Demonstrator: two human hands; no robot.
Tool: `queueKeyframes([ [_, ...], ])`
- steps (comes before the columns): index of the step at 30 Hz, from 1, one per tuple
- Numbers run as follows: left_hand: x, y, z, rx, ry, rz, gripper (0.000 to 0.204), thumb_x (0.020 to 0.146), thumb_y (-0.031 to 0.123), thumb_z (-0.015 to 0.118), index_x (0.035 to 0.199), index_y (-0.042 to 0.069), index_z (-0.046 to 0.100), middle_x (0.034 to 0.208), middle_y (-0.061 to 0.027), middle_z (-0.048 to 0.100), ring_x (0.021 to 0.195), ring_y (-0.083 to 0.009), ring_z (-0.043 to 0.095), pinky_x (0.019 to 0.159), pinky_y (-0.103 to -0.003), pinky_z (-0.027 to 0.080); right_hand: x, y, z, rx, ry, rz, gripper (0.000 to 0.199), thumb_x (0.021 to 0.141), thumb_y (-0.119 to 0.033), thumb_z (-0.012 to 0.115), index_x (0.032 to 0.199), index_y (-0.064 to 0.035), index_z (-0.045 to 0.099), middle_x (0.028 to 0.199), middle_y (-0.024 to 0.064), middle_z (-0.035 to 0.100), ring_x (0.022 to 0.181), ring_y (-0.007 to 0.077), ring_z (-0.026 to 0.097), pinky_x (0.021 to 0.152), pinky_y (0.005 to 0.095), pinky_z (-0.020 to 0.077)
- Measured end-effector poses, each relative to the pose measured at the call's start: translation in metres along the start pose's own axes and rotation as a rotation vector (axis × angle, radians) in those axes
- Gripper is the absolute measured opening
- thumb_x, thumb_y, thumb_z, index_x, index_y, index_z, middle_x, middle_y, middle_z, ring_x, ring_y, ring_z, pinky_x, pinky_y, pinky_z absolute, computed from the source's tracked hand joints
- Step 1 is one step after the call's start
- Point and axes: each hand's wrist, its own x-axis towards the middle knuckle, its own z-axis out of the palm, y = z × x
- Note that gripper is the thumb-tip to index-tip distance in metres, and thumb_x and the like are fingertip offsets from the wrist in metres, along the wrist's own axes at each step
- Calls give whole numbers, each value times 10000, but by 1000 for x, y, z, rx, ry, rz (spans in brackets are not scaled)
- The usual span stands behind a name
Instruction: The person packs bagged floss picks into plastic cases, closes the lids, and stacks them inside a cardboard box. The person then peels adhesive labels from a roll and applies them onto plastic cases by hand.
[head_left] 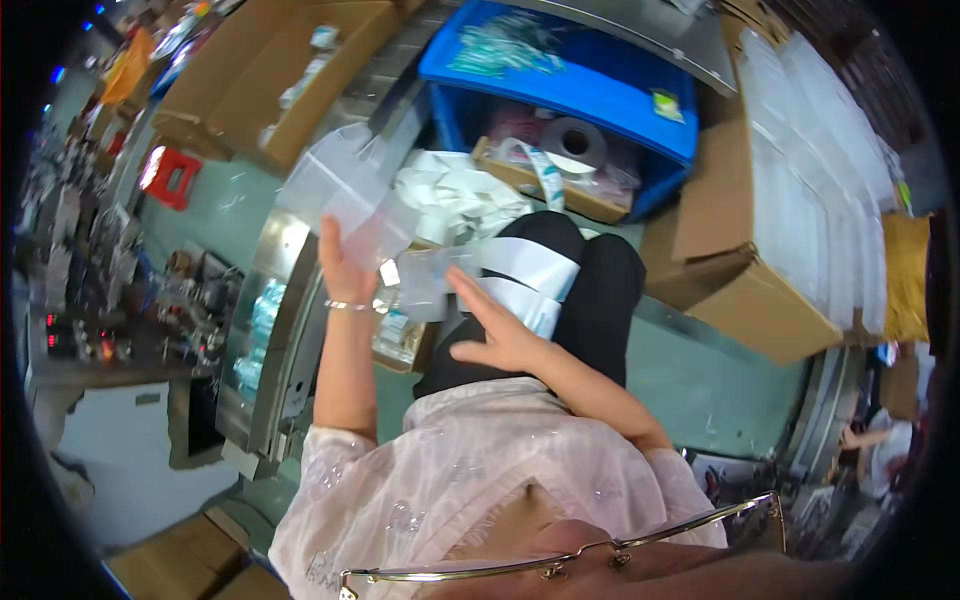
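My left hand point(348, 275) is raised at the left of my lap and closed on a translucent plastic box point(345, 185), which looks folded or partly flat and is blurred. My right hand point(505, 335) is over my thighs with its fingers stretched out and thumb apart. Its fingertips are close to a smaller clear plastic piece point(422, 285) between the two hands; whether they touch it I cannot tell. White glossy label strips point(530, 262) lie across my dark trousers, just beyond the right hand.
Ahead stands a blue bin point(560, 75) with small teal packets on top and a roll point(577, 140) inside. Crumpled white backing paper point(455, 190) lies before it. At right is a cardboard box point(720, 210) of clear plastic; at left, a metal conveyor point(265, 330) and another carton point(240, 75).
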Motion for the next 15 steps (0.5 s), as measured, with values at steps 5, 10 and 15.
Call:
queueKeyframes([
  [5,-23,-3,-20,87,48,-173,588,856,444,470,1250,22,357,1189,-157,473,1088,-304,475,939,-446,369,-37,29,-87,-468,77,-82,324,660,16,583,959,-107,611,1306,115,383,1252,316,313,1009,450,273],
  [10,-66,-86,14,-318,-97,-511,582,842,469,452,1254,62,386,1193,-128,487,1067,-311,489,906,-444,397,-35,29,-91,-770,-16,56,296,666,-85,658,940,-194,638,1300,38,403,1296,278,228,998,601,160],
  [15,-68,-136,11,-433,45,-650,564,833,499,449,1220,91,422,1164,-115,504,1045,-306,492,890,-459,398,-9,27,-90,-808,-88,30,270,654,-122,682,911,-200,653,1282,24,420,1298,247,220,992,629,124],
])
